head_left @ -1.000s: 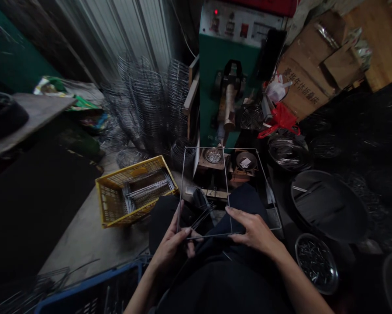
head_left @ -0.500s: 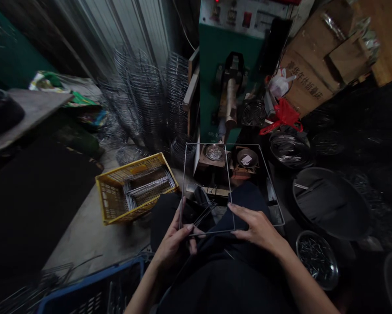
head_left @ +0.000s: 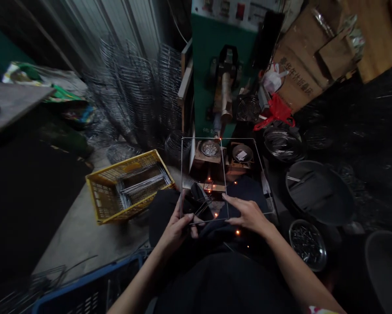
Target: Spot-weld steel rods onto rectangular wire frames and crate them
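Note:
A thin rectangular wire frame [head_left: 182,170] lies flat over my lap, its far edge under the brass electrode [head_left: 225,98] of a green welding machine [head_left: 215,52]. My left hand [head_left: 178,226] is closed on the frame's near left corner and also pinches a few loose wire rods [head_left: 204,207]. My right hand [head_left: 246,214] grips the near edge beside the frame's middle cross wire. Small orange sparks [head_left: 215,192] are scattered between the electrode and my hands.
A yellow crate [head_left: 101,192] with wire pieces sits on the floor to the left, a blue crate [head_left: 87,292] at the bottom left. Stacked wire racks [head_left: 133,96] stand behind. Dark basins [head_left: 320,192], a bowl of small metal parts [head_left: 307,244] and cardboard boxes [head_left: 300,78] crowd the right.
The frame and both hands have shifted slightly forward toward the machine. Orange sparks now fly around the frame; none showed before.

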{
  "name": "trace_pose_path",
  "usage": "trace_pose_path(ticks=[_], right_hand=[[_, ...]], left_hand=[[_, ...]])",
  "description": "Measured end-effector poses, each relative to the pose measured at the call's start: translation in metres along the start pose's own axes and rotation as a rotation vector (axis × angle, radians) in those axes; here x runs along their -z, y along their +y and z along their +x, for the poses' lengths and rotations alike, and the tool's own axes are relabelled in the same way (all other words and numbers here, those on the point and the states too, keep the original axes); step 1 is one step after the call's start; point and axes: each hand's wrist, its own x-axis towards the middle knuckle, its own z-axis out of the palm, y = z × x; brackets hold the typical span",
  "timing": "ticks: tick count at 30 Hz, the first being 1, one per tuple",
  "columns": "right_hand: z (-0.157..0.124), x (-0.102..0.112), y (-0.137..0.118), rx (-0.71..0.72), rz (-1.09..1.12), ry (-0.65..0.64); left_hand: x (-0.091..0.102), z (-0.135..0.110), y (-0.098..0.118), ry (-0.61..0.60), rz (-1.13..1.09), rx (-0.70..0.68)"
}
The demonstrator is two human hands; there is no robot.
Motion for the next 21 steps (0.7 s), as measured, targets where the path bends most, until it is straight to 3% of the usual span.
trace_pose_path(ticks=[3,6,15,21], right_hand=[[0.005,-0.007,0.008,-0.003,-0.016,-0.025],[0.022,-0.001,0.021,-0.027,-0.036,0.068],[0.161,0.076,0.082,-0.046,-0.219,0.312],[0.209,0.103,0.107,0.004,-0.215,0.37]], left_hand=[[0.001,0.004,0.002,0.044,0.015,0.005],[0.003,0.024,0.014,0.057,0.02,-0.021],[0.019,0.172,0.088,0.047,0.096,-0.184],[0.029,0.218,0.115,0.051,0.061,-0.238]])
